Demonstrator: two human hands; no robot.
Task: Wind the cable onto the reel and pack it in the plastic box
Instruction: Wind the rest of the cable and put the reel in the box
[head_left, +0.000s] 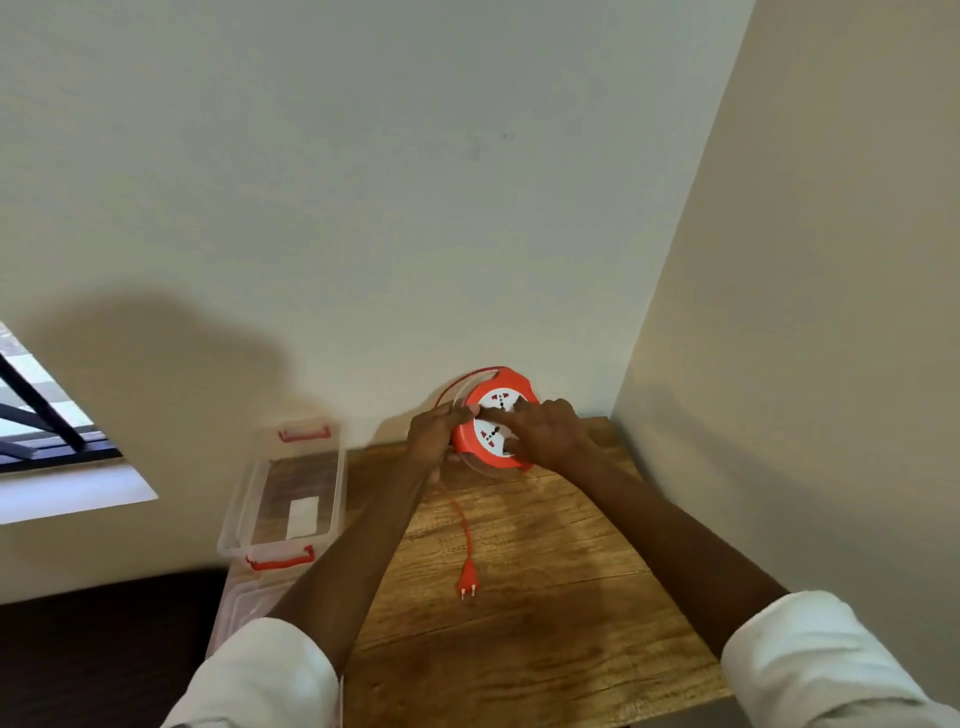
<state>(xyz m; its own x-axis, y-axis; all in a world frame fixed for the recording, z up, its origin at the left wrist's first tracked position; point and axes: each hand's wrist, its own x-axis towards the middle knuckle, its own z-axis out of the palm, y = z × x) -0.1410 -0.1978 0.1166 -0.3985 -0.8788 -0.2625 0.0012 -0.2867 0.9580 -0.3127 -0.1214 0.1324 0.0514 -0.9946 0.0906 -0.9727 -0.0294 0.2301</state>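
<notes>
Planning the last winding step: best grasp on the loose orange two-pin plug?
Pinch the orange two-pin plug by its flat body from above, behind the pins. It lies flat on the wooden table, pins toward the person, orange cable leading away.

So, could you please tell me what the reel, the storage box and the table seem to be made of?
Reel: glossy orange and white plastic, judging by its smooth moulded look. Storage box: clear plastic, since the surface beneath shows through it, with red clips. Table: wood or wood-look laminate, matte with visible grain; which one cannot be told.
</notes>
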